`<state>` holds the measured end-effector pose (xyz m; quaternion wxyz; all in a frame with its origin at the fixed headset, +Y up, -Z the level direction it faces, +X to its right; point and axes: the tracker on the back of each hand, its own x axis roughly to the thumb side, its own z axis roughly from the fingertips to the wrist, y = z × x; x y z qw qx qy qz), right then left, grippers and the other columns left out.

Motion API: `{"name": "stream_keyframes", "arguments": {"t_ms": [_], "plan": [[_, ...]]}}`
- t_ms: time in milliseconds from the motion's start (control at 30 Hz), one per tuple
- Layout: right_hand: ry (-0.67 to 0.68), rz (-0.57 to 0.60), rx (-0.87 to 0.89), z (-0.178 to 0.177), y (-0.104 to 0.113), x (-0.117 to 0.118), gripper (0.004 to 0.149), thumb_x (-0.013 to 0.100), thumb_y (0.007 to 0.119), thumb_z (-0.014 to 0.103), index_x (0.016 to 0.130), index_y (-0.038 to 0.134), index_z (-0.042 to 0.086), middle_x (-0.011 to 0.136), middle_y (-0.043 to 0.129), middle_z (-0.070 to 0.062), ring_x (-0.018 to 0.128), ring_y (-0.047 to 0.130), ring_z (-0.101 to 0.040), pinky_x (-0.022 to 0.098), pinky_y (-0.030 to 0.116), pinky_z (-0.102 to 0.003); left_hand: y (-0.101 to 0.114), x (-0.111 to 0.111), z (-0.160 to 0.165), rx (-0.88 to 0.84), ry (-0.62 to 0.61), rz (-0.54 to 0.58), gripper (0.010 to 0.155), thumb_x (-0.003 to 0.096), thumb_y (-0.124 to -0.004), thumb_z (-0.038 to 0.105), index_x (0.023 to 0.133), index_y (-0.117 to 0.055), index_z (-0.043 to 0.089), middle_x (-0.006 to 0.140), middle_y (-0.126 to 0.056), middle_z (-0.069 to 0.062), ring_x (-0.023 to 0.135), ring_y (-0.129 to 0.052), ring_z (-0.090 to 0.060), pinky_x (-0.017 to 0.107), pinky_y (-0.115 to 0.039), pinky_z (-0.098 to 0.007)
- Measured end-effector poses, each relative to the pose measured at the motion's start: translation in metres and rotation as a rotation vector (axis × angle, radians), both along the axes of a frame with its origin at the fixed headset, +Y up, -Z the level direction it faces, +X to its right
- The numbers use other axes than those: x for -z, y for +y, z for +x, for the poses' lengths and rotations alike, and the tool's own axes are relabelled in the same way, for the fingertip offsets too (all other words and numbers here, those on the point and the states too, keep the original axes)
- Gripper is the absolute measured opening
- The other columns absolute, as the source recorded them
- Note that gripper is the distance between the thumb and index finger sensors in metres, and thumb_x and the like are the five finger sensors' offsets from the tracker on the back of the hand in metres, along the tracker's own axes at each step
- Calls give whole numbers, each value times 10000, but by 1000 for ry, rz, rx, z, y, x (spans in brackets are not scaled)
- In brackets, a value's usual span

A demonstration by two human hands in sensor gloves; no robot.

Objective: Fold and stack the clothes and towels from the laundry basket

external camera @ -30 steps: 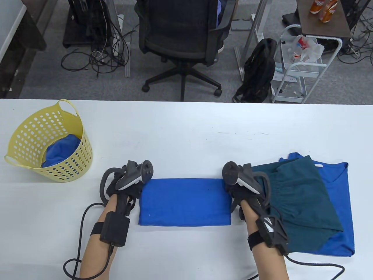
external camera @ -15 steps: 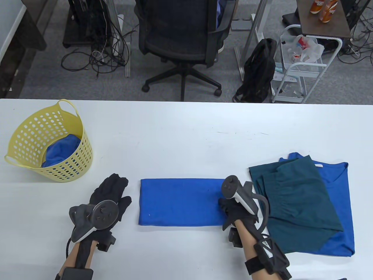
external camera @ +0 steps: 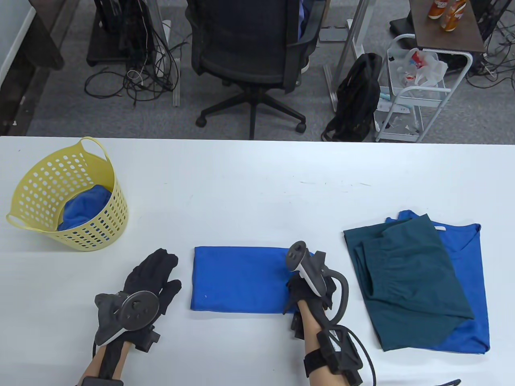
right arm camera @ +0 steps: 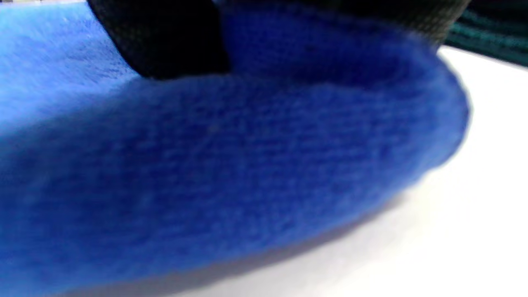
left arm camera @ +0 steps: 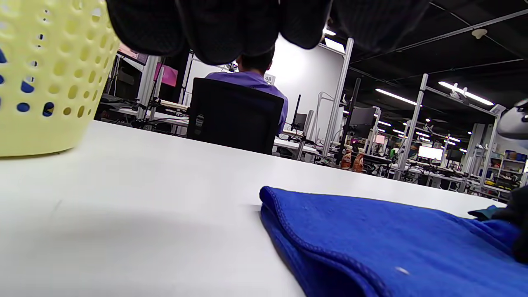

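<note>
A folded blue towel (external camera: 239,279) lies flat near the table's front edge. My right hand (external camera: 307,287) grips its right end and has lifted it over toward the left; the raised blue fold (right arm camera: 231,165) fills the right wrist view under my gloved fingers (right arm camera: 165,41). My left hand (external camera: 155,273) lies open and flat on the table just left of the towel, apart from it. The towel's left edge (left arm camera: 288,231) shows in the left wrist view. A yellow laundry basket (external camera: 68,201) at the far left holds more blue cloth (external camera: 84,209).
A dark green garment (external camera: 406,277) lies on a blue shirt (external camera: 466,281) at the right of the table. An office chair (external camera: 249,52) and a cart (external camera: 418,88) stand beyond the far edge. The basket's wall (left arm camera: 45,74) is close to my left hand.
My left hand let go of the towel's left end and pulled back to lie flat on the table. My right hand moved left, carrying the towel's right end over.
</note>
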<state>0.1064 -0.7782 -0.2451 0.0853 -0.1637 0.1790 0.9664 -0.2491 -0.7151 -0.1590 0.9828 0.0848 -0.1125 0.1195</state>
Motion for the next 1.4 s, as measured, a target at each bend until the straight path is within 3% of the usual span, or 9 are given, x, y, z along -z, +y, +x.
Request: {"name": "stream_keyframes", "arguments": {"t_ms": [133,233,433,567,800,1000,1167,1267,1400], "plan": [[106,-34,235,11,5,-9,399,617,780,241,959,678,62,887,683,-229,764,724,-420,624,579,-723,-3,1,1,4,-11,-11,711,521,-732,522,1143,-579,214,1197,-630,-164,1045,-752,-386,710,-717,-582],[161,87,574,26,17,-21,440,639,702,209,975,568,-42,1038,542,-445,848,672,-636,586,657,-734,-6,2,0,2,-7,-25,715,518,-731,525,1143,-579,214,1197,-629,-164,1044,-753,-385,710,-718,-581],[142,107,1138,59,5,-34,731,660,638,216,1119,169,-106,1037,503,-459,763,870,-434,545,800,-582,-10,4,-1,6,0,-43,718,520,-727,527,1147,-569,213,1198,-627,-166,1044,-752,-387,710,-718,-580],[249,-61,1289,68,-6,-33,710,693,564,336,1109,-11,307,1126,258,-459,876,737,-552,582,734,-666,-13,4,1,21,2,-55,728,521,-727,528,1154,-551,214,1198,-624,-167,1044,-752,-385,710,-719,-579],[392,-17,984,61,-1,-28,704,629,708,169,1166,258,230,1183,164,-183,768,849,-382,552,784,-508,-13,4,-2,37,11,-61,734,519,-728,530,1156,-545,217,1201,-620,-163,1049,-746,-383,713,-715,-581],[445,187,728,68,39,-33,731,585,798,183,1169,359,153,1185,347,-194,448,926,-203,341,842,-342,-14,6,-7,42,27,-62,732,520,-728,529,1156,-546,217,1201,-621,-163,1050,-746,-382,712,-715,-582],[398,214,225,76,81,-45,791,546,886,191,1175,417,98,1171,450,-252,374,925,-177,287,841,-320,-13,6,-8,43,34,-60,733,519,-728,530,1157,-544,218,1203,-619,-159,1051,-746,-380,714,-713,-583],[457,248,12,50,107,-53,821,537,901,208,1183,406,96,1179,444,-261,390,924,-175,303,843,-325,-11,6,-9,29,36,-55,732,521,-727,529,1158,-542,220,1205,-616,-157,1053,-742,-382,716,-711,-584],[609,192,-72,-14,101,-52,828,542,897,206,1187,391,86,1182,427,-280,409,924,-187,317,844,-338,-11,6,-10,33,41,-56,731,521,-727,529,1157,-545,219,1203,-620,-158,1053,-745,-380,715,-713,-583]]}}
